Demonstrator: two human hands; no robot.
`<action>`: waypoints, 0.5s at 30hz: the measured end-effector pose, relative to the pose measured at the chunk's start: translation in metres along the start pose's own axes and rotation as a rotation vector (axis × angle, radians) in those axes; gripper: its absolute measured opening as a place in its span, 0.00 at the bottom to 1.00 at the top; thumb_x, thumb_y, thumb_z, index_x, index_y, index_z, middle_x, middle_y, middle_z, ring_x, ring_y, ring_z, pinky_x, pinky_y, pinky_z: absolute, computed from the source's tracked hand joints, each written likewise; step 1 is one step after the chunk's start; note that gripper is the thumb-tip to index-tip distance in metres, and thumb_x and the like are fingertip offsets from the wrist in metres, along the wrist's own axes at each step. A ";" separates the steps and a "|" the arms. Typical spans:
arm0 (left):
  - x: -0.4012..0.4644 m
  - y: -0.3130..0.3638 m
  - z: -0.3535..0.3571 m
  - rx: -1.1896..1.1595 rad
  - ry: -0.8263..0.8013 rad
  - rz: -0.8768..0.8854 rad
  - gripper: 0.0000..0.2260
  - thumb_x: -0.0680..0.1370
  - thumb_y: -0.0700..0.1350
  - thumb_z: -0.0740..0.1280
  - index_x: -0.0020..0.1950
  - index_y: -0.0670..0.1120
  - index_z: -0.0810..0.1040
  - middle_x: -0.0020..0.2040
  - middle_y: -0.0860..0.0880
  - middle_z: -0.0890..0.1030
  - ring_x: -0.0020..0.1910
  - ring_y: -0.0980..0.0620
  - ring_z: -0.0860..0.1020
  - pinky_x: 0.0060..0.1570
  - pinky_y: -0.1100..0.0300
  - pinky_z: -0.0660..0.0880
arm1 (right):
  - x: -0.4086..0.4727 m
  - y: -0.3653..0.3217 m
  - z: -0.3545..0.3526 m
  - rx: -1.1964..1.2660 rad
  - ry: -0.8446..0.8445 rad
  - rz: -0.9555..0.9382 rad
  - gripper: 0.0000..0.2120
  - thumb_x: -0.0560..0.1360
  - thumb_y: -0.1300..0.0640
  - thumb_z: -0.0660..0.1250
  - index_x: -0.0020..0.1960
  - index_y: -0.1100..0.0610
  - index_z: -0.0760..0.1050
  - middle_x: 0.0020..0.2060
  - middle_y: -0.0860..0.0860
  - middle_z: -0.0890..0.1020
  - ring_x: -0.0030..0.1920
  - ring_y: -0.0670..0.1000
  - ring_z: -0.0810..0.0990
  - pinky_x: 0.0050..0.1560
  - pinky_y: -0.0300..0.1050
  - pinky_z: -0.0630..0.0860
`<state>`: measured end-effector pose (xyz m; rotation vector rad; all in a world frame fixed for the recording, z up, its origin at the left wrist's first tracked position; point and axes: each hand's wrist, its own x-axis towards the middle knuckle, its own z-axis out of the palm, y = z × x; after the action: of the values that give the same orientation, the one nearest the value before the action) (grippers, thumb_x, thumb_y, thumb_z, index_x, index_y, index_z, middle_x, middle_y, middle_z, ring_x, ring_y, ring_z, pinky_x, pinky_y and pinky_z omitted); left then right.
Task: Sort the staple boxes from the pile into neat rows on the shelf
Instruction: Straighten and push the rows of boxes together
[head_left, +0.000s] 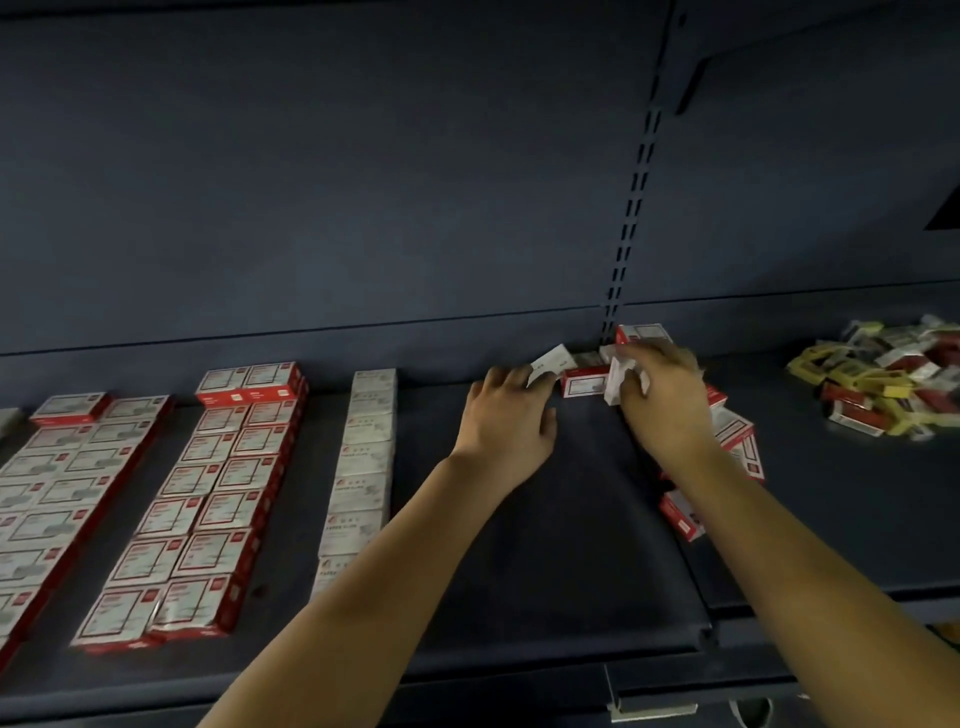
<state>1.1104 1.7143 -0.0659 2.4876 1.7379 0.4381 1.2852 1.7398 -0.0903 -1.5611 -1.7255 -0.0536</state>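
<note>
A loose pile of red-and-white staple boxes (587, 382) lies at the back of the dark shelf (561, 545), trailing forward under my right forearm to a box (680, 514) near the front. My left hand (506, 415) pinches a small white box (550, 362) at its fingertips. My right hand (665, 395) grips another white box (621, 382) over the pile, blurred by motion. Neat rows of red-and-white boxes (208, 499) and a single column of white boxes (363, 467) fill the left of the shelf.
A second heap of red, white and yellow boxes (888, 384) sits on the neighbouring shelf at the right. A slotted upright (631, 208) divides the dark back panel. The shelf's front edge runs below my forearms.
</note>
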 end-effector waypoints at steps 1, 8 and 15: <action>0.004 0.002 0.001 -0.004 0.001 0.005 0.21 0.80 0.48 0.57 0.73 0.48 0.64 0.69 0.48 0.68 0.68 0.47 0.63 0.66 0.54 0.61 | 0.004 0.006 -0.004 -0.038 0.017 0.006 0.17 0.68 0.72 0.64 0.55 0.64 0.79 0.53 0.63 0.79 0.51 0.67 0.75 0.51 0.56 0.73; 0.005 0.015 0.019 -0.026 -0.065 0.015 0.19 0.80 0.47 0.58 0.71 0.48 0.66 0.69 0.48 0.68 0.69 0.47 0.63 0.65 0.52 0.62 | 0.011 0.031 -0.016 -0.282 -0.220 0.225 0.20 0.75 0.63 0.62 0.66 0.59 0.70 0.63 0.59 0.71 0.62 0.62 0.66 0.58 0.56 0.66; -0.005 0.011 0.024 -0.061 -0.074 -0.008 0.20 0.79 0.47 0.58 0.71 0.48 0.65 0.68 0.48 0.69 0.67 0.46 0.65 0.65 0.52 0.64 | 0.010 0.027 -0.013 -0.256 -0.183 0.181 0.19 0.73 0.65 0.63 0.64 0.60 0.72 0.60 0.61 0.72 0.60 0.62 0.68 0.58 0.55 0.65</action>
<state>1.1257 1.7081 -0.0873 2.4219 1.6809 0.3871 1.3157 1.7477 -0.0880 -1.9579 -1.7620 -0.0421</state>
